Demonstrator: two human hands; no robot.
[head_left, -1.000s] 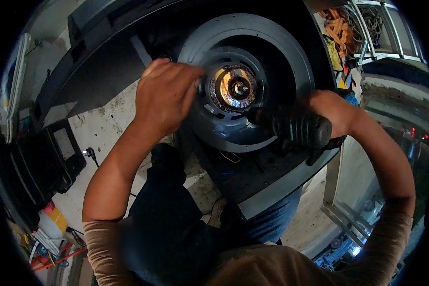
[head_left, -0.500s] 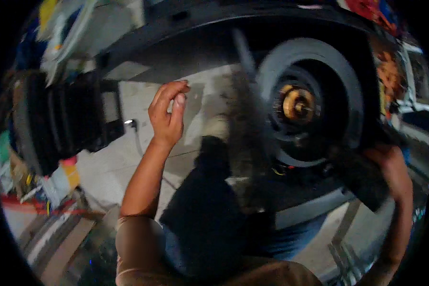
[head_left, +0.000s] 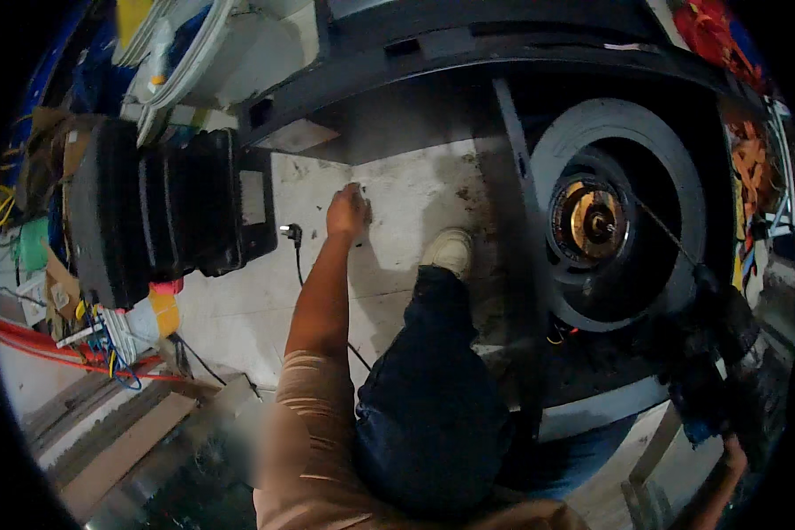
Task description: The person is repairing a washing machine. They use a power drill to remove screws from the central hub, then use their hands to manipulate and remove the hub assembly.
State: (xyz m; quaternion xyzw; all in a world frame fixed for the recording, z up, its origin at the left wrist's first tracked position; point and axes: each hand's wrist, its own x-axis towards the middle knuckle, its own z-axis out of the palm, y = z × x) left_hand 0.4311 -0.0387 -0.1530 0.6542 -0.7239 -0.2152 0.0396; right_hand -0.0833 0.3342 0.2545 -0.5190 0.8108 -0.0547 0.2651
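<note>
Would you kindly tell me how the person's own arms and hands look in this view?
The left sleeve is tan-brown, creased and bunched near the elbow, leaving the left forearm bare. The left hand wears no glove. The right hand looks ungloved too, but that side is dim.

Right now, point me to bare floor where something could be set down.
Bare pale floor shows between the plug cable and the shoe, near the left hand. A second patch lies left of that cable, below the black case. Crowded: lower left, with loose cables, and right, around the grey ring and power tool.
</note>
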